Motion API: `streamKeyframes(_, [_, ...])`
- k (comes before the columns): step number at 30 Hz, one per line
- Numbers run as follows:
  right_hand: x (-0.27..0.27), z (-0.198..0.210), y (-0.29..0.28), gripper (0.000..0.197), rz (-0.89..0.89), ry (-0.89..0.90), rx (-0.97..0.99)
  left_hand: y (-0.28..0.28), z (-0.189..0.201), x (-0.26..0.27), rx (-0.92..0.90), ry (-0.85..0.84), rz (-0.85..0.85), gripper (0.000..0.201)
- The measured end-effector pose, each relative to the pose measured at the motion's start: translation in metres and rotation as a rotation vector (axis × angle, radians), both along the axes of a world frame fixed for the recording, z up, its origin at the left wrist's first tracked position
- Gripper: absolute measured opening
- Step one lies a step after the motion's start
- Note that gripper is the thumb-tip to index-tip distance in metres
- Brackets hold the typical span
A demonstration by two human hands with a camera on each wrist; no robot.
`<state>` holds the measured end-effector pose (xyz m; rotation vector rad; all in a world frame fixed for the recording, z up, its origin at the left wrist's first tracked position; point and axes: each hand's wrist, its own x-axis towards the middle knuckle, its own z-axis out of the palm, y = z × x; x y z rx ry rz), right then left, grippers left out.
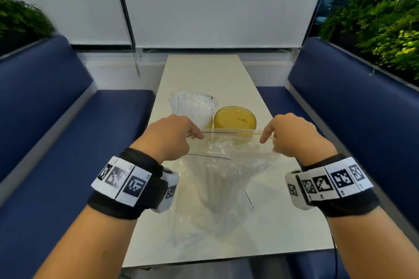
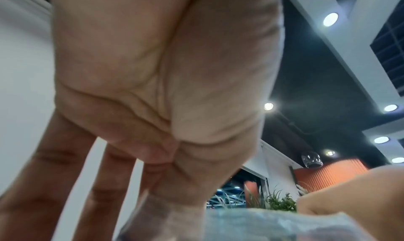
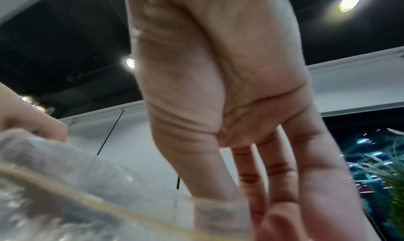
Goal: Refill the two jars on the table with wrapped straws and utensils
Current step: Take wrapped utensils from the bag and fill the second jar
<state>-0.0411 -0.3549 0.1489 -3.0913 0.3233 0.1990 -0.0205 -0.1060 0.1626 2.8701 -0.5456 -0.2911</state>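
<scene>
A clear zip bag [image 1: 223, 179] with long pale wrapped sticks inside stands on the white table [image 1: 204, 75]. My left hand [image 1: 196, 136] pinches the left end of its top edge. At the right end, my right hand [image 1: 267, 139] pinches the same edge, and the mouth is stretched between them. In the left wrist view the thumb and forefinger pinch the bag [image 2: 262, 227] while the other fingers [image 2: 43, 184] stay straight. The right wrist view shows the same pinch on the bag [image 3: 65, 184]. Behind the bag stand an amber jar [image 1: 235, 118] and a jar full of clear-wrapped utensils [image 1: 195, 106].
Blue padded benches [image 1: 56, 142] [image 1: 353, 120] run along both long sides of the narrow table. White blinds [image 1: 215, 2] close the far end, and green plants [image 1: 385, 20] sit behind the right bench. A thin pull cord [image 1: 136, 59] hangs at the far left.
</scene>
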Motion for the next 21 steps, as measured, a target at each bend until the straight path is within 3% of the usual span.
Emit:
streamKeyframes(3, [-0.001, 0.003, 0.011, 0.02, 0.042, -0.089, -0.104, -0.004, -0.011, -0.002, -0.08, 0.062, -0.004, 0.069])
streamKeyframes(4, [-0.002, 0.008, 0.017, 0.013, 0.07, -0.169, -0.099, -0.006, -0.016, -0.002, -0.11, 0.07, 0.001, 0.068])
streamKeyframes(6, [-0.003, 0.015, 0.03, 0.018, 0.183, -0.286, 0.016, -0.009, -0.023, -0.001, -0.178, 0.074, 0.007, 0.068])
streamKeyframes(9, [0.002, 0.014, 0.055, 0.026, 0.45, -0.107, 0.228, -0.014, -0.028, -0.001, -0.344, 0.106, 0.006, 0.063])
streamKeyframes(11, [0.007, 0.005, 0.069, 0.04, 0.579, 0.051, 0.144, -0.015, -0.033, -0.002, -0.455, 0.126, 0.003, 0.061])
streamKeyframes(16, [0.023, -0.013, 0.072, 0.055, 0.444, 0.304, -0.208, -0.008, -0.045, -0.002, -0.507, 0.111, 0.039, 0.065])
streamKeyframes(19, [0.03, -0.016, 0.066, 0.038, 0.427, 0.37, -0.162, -0.003, -0.054, 0.002, -0.461, 0.057, 0.068, 0.06])
streamKeyframes(21, [0.033, -0.022, 0.063, 0.038, 0.45, 0.358, -0.162, -0.004, -0.058, 0.003, -0.475, 0.045, 0.085, 0.057])
